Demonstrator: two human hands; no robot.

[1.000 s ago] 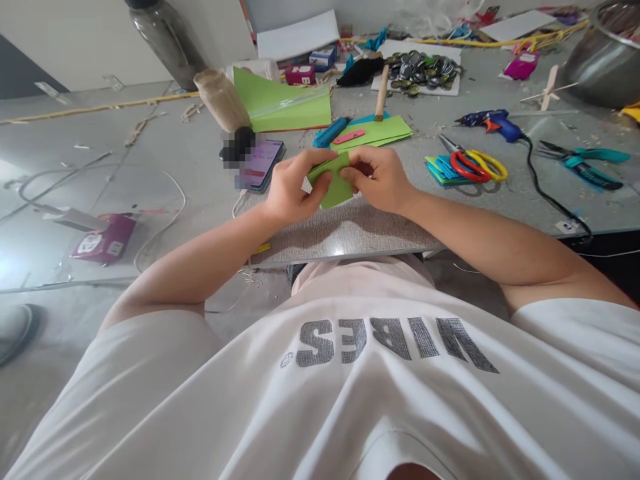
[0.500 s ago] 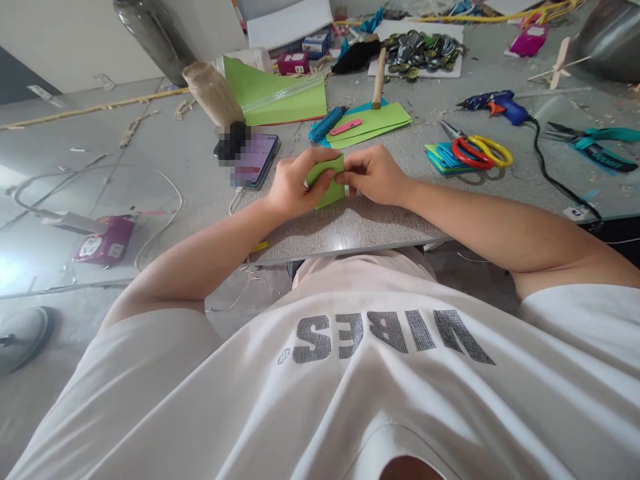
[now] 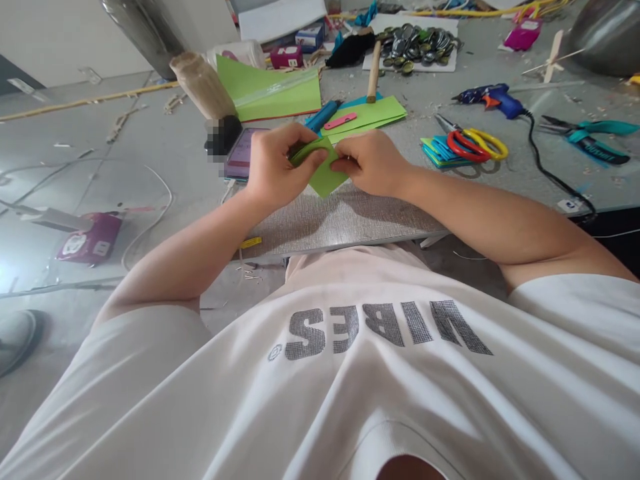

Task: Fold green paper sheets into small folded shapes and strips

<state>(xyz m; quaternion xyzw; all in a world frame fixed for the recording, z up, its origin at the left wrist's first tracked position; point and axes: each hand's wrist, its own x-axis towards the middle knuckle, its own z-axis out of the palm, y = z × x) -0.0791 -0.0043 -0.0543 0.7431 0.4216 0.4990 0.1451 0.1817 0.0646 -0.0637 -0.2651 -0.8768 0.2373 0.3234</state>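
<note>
A small piece of green paper point(image 3: 326, 179) is held between both hands above the near edge of the table. My left hand point(image 3: 279, 160) pinches it with the thumb on top, and a folded or doubled edge shows by the fingers. My right hand point(image 3: 373, 163) grips its right side between thumb and curled fingers. Just beyond the hands lie green paper strips point(image 3: 385, 115) with a pink cutter point(image 3: 341, 121) on them and a blue tool point(image 3: 323, 117) alongside. A phone point(image 3: 243, 150) is partly hidden behind my left hand.
To the right are scissors point(image 3: 477, 145) on a stack of coloured paper, a blue glue gun point(image 3: 493, 99) with its cable, and pliers point(image 3: 590, 137). Bottle caps point(image 3: 415, 47), a wooden stick point(image 3: 373, 73) and a larger green sheet point(image 3: 280, 93) lie at the back.
The green paper has turned so that one corner points down toward me. Both hands have risen slightly in view, my left hand shifting left. The whole view has shifted a little.
</note>
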